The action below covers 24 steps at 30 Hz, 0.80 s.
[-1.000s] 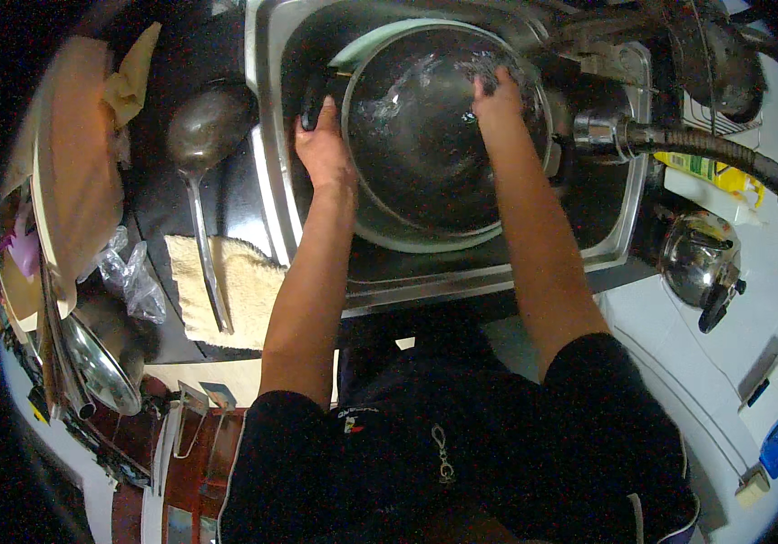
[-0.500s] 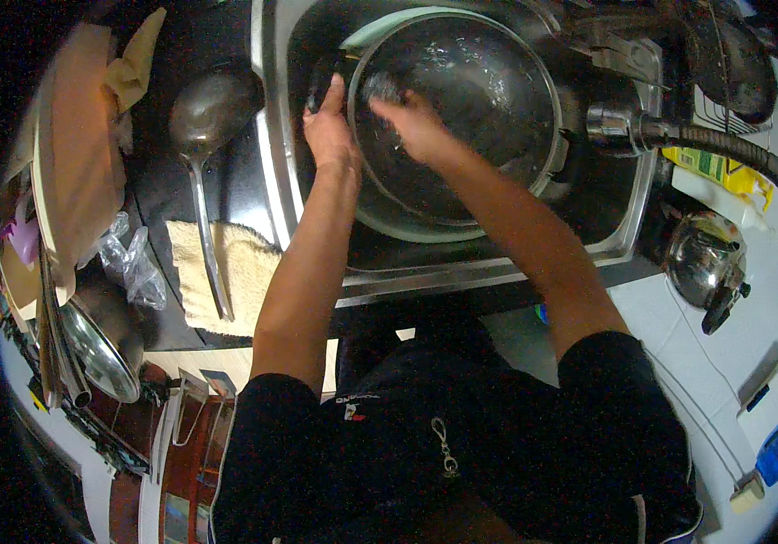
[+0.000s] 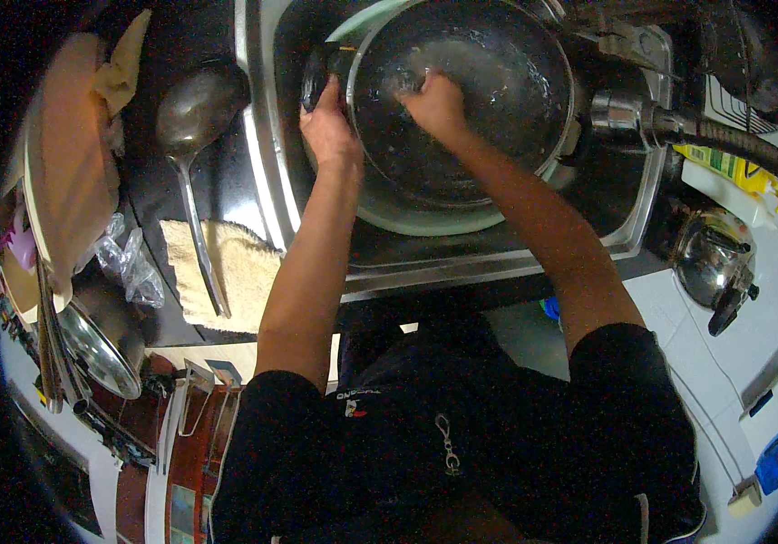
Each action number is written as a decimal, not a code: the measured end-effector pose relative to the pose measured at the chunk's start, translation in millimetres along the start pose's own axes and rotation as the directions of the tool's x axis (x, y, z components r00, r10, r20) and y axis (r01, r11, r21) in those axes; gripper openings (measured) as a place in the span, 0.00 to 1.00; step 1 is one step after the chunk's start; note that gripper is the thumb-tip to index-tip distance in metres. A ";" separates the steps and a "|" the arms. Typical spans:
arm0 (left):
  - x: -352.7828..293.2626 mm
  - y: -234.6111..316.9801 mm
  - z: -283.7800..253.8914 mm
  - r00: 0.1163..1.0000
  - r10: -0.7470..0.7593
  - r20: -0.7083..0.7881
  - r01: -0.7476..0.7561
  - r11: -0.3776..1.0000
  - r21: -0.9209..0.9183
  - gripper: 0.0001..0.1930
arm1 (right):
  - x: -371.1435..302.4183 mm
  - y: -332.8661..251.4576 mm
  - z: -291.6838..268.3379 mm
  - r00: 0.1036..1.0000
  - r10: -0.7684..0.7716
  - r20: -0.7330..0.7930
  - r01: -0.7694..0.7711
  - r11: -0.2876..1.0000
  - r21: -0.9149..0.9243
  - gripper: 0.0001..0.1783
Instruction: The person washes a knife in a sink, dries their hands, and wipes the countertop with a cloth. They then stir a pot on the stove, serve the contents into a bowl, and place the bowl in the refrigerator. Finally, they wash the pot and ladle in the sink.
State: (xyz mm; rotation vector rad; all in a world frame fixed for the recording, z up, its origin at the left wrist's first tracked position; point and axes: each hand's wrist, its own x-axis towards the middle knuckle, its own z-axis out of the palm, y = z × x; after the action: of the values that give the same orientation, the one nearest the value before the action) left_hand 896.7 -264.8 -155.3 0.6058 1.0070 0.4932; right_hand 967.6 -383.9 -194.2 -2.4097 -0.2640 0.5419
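A large dark wok point(image 3: 489, 136) with wet, shiny patches and suds rests tilted in a pale green basin point(image 3: 434, 224) inside the steel sink point(image 3: 498, 272). My left hand point(image 3: 329, 131) is closed round the wok's black handle point(image 3: 315, 77) on the left side. Inside the wok, my right hand point(image 3: 437, 107) presses a greyish, glinting scouring pad point(image 3: 398, 88) against the left part of its inner surface. The pad is partly hidden by my fingers and slightly blurred.
Left of the sink, a large ladle point(image 3: 191, 118) lies with its handle across a cream cloth point(image 3: 248, 286). A faucet point(image 3: 620, 120) reaches over the sink from the right. Beyond it stand a yellow-labelled bottle point(image 3: 724, 177) and a steel kettle point(image 3: 714, 258).
My right hand has moved a little up and to the right inside the wok with the pad. The left hand keeps its grip, and the wok sits slightly higher in view.
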 end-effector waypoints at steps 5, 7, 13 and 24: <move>-11.2 4.7 0.3 1.000 0.017 0.000 -0.017 1.000 -0.026 0.11 | 53.7 10.2 -13.9 0.911 0.229 -0.343 -0.295 0.943 -0.153 0.29; -13.1 6.8 0.6 1.000 0.022 -0.015 -0.022 0.999 -0.028 0.10 | 54.8 23.6 -31.7 0.903 0.198 -0.380 -0.290 0.936 -0.200 0.27; -10.1 3.8 -3.6 0.998 -0.012 -0.064 0.009 0.999 -0.051 0.08 | 11.6 56.6 -91.4 0.994 -0.097 -0.042 0.044 0.746 -0.665 0.22; -17.8 1.6 -0.2 0.991 -0.042 -0.125 0.040 0.999 -0.025 0.08 | -62.1 11.8 -17.4 0.938 -0.236 0.256 0.284 0.943 -0.172 0.22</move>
State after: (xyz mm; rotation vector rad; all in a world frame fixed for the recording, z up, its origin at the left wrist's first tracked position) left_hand 888.4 -274.9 -143.2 0.5382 1.1301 0.5106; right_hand 920.4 -422.3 -169.9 -2.4527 -0.7658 0.7013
